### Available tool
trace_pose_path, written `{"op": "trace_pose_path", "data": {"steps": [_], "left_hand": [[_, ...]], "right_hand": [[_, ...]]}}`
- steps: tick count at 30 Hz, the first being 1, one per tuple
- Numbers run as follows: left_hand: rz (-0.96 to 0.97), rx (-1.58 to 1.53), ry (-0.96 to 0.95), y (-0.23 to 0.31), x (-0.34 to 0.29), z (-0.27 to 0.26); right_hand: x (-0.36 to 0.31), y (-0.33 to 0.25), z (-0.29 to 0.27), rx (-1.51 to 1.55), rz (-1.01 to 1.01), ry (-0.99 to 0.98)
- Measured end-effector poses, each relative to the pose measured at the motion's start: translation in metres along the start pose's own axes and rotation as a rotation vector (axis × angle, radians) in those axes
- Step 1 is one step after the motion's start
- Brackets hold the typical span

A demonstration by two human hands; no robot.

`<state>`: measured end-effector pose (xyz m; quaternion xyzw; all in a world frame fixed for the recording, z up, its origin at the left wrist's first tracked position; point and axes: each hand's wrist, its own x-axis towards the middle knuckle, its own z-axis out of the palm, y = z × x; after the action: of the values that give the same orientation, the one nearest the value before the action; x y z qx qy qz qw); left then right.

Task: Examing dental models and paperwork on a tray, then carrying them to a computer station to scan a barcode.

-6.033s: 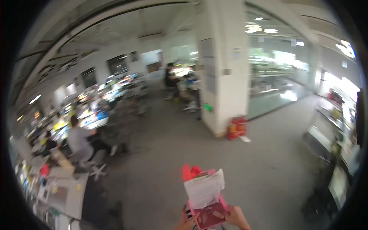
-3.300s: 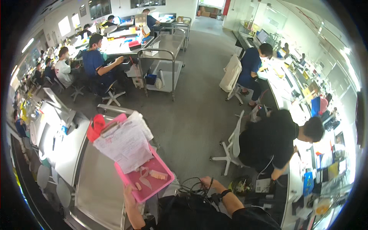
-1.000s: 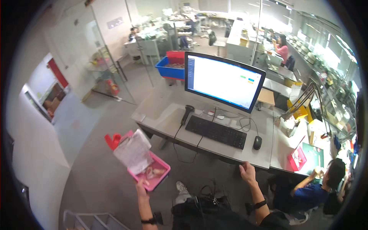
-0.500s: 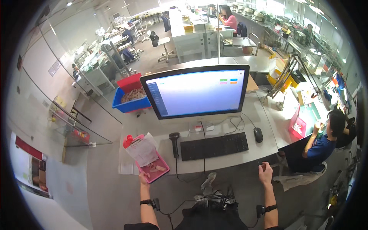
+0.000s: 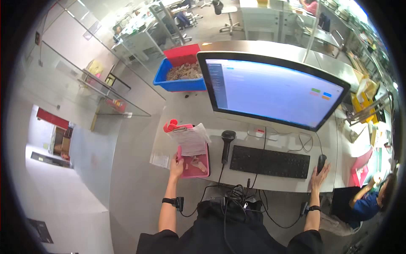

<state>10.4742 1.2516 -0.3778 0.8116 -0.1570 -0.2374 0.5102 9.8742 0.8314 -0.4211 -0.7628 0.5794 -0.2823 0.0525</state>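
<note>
With the keyboard as the hub and twelve away from the wearer, the pink tray sits at nine o'clock, at the desk's front-left corner. The left hand is clamped on its left rim; clipped papers cover its far half, and pale pieces lie in the near half, too small to name surely.

The right hand, at about four, has its fingers spread over the black mouse.

A handheld barcode scanner stands between tray and keyboard, its cord trailing over the desk's front edge. A black cable crosses the keyboard.

At twelve the monitor looms, hiding part of the blue bin of pale bits at half past ten. At three is a pink box; at four, just beyond, a seated co-worker in blue.
</note>
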Motion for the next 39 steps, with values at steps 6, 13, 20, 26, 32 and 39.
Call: {"op": "trace_pose_path", "data": {"steps": [6, 13, 20, 26, 32, 39], "left_hand": [[0.168, 0.246, 0.153, 0.06, -0.015, 0.005], [0.516, 0.621, 0.091, 0.13, -0.034, 0.038], [0.564, 0.797, 0.059, 0.153, -0.032, 0.093], [0.559, 0.723, 0.046, 0.147, -0.034, 0.094], [0.571, 0.762, 0.03, 0.147, -0.03, 0.092], [0.596, 0.756, 0.068, 0.144, -0.031, 0.09]], "right_hand": [[0.004, 0.005, 0.024, 0.062, -0.082, -0.027], [0.013, -0.019, 0.024, 0.158, -0.012, -0.049], [0.01, -0.011, 0.022, 0.127, -0.011, -0.026], [0.011, -0.023, 0.021, 0.104, 0.028, -0.015], [0.009, -0.009, 0.025, 0.084, 0.014, 0.0], [0.01, -0.01, 0.029, 0.106, -0.013, 0.009]]}}
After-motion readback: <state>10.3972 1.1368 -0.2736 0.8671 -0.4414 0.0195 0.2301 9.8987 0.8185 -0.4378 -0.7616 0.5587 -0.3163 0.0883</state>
